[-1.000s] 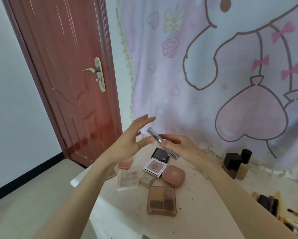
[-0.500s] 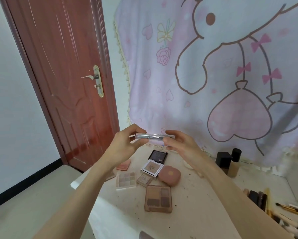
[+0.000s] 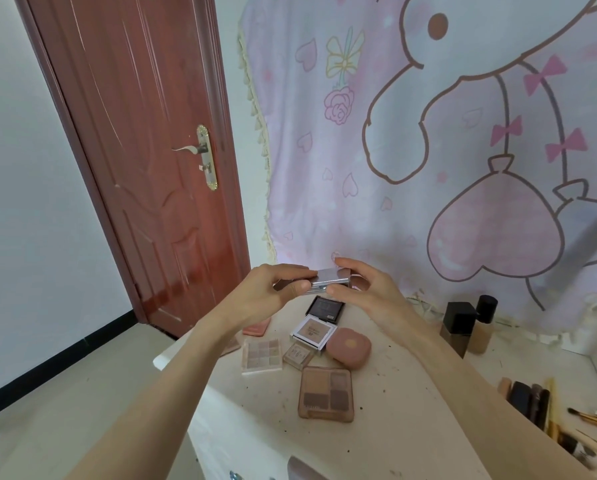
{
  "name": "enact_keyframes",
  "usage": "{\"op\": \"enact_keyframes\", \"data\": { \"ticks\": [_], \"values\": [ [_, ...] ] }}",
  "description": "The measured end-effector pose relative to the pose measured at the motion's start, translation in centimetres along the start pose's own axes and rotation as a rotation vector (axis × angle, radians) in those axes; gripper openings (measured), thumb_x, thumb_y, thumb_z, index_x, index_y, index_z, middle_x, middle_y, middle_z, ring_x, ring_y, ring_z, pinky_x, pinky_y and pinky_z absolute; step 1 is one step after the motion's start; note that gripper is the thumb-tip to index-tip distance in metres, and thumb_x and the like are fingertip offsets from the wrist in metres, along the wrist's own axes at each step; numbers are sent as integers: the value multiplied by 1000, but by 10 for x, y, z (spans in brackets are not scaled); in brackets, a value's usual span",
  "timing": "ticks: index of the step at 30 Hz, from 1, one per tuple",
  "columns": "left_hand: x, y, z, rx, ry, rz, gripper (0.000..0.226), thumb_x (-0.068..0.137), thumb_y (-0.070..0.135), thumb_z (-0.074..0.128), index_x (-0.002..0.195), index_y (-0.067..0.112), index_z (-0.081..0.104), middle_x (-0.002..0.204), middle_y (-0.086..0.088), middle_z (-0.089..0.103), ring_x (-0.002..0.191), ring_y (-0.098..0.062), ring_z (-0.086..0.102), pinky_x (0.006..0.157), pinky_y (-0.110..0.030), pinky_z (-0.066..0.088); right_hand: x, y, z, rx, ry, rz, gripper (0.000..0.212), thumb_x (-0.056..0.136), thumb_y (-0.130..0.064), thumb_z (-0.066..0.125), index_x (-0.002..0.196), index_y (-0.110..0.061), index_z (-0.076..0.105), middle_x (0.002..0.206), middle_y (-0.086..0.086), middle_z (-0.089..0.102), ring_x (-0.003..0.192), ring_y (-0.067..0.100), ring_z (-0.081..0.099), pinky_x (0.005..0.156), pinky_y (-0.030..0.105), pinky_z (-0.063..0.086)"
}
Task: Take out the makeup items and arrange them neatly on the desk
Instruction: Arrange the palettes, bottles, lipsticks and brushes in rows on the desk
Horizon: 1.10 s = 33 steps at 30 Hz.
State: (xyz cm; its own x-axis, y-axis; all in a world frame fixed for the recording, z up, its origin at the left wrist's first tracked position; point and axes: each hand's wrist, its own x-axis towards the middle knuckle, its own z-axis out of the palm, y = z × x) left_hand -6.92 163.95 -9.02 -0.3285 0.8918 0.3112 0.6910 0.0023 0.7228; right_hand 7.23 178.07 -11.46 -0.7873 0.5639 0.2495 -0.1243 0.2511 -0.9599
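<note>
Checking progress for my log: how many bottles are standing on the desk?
2. A square-capped bottle stands at the back right of the desk, near the wall hanging. A round-capped bottle stands right beside it, on its right. More may sit outside the frame.

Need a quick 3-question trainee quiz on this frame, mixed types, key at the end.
1. True or false: the silver compact rests on the desk.
2. Which hand grips the compact? A) left hand only B) right hand only C) both
3. Fill in: the round pink case touches the white-framed palette on its ____ side in the image.

Key:
1. False; it is held above the desk.
2. C.
3. Right.
</note>
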Motion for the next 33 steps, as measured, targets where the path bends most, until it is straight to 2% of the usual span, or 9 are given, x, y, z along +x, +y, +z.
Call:
{"op": "enact_keyframes", "data": {
  "ticks": [5, 9, 11, 14, 17, 21, 25, 29, 33],
  "values": [
    [6, -8, -2, -19, -43, -25, 25, 93, 29, 52, 113, 25, 67, 107, 10, 69, 100, -9, 61, 92, -27, 43, 3, 9, -1, -19, -33, 34, 55, 75, -11, 75, 123, -24, 52, 109, -4, 60, 97, -2, 59, 83, 8, 44],
    [16, -20, -4, -7, -58, -60, 24, 91, 29, 56, 112, 25, 67, 110, 9, 68, 105, -8, 60, 99, -31, 44, 8, 21, 3, 21, -5, 62, 55, 75, -10, 75, 121, -26, 51, 117, -1, 59, 99, -2, 59, 78, 7, 46],
    [23, -26, -5, -82, 10, -102, 24, 86, 31, 62, 108, 23, 69, 107, 8, 68, 103, -9, 62, 97, -31, 45, 14, 26, 5, 20, -5, 69, 56, 74, -9, 76, 122, -22, 51, 119, 0, 60, 105, 4, 58, 83, 12, 46],
    [35, -42, -5, -74, 192, -229, 50, 73, 55, 63, 112, 25, 61, 106, 8, 64, 101, -13, 60, 88, -28, 48, 26, 33, 10, 11, -15, 76, 57, 71, -7, 77, 123, -16, 53, 116, 0, 63, 110, 10, 57, 89, 17, 45],
    [44, -60, 1, -154, 238, -403, 76, 59, 69, 60, 115, 18, 55, 98, 8, 62, 94, -11, 61, 82, -27, 51, 43, 43, 16, -3, -3, 90, 57, 71, -8, 77, 122, -13, 53, 114, 1, 64, 109, 13, 58, 91, 23, 46],
    [62, -97, 12, -313, 291, -463, 52, 71, 55, 67, 102, 14, 69, 89, 1, 71, 86, -13, 68, 77, -26, 56, 72, 66, 27, -55, -36, 127, 52, 73, -16, 78, 120, -16, 55, 111, -2, 66, 104, 9, 60, 91, 22, 47],
    [83, -135, 16, -338, 347, -531, 34, 74, 53, 67, 83, 21, 68, 84, 0, 70, 85, -16, 67, 80, -30, 55, 105, 91, 39, -101, -28, 134, 16, 83, -37, 66, 99, -33, 63, 98, -13, 68, 88, -3, 63, 75, 9, 46],
    [103, -167, 18, -347, 333, -557, 31, 74, 55, 67, 84, 26, 63, 90, 2, 68, 89, -13, 65, 85, -31, 54, 140, 120, 50, -204, 74, 149, 29, 90, -39, 55, 106, -19, 67, 94, -6, 68, 87, 10, 61, 77, 20, 44],
    [123, -197, 17, -311, 300, -602, 48, 75, 58, 63, 100, 17, 66, 105, -2, 66, 101, -18, 61, 95, -36, 47, 166, 141, 57, -318, 11, 101, 20, 95, -33, 49, 90, -21, 65, 72, -7, 59, 66, 8, 51, 59, 15, 36]
  ]
}}
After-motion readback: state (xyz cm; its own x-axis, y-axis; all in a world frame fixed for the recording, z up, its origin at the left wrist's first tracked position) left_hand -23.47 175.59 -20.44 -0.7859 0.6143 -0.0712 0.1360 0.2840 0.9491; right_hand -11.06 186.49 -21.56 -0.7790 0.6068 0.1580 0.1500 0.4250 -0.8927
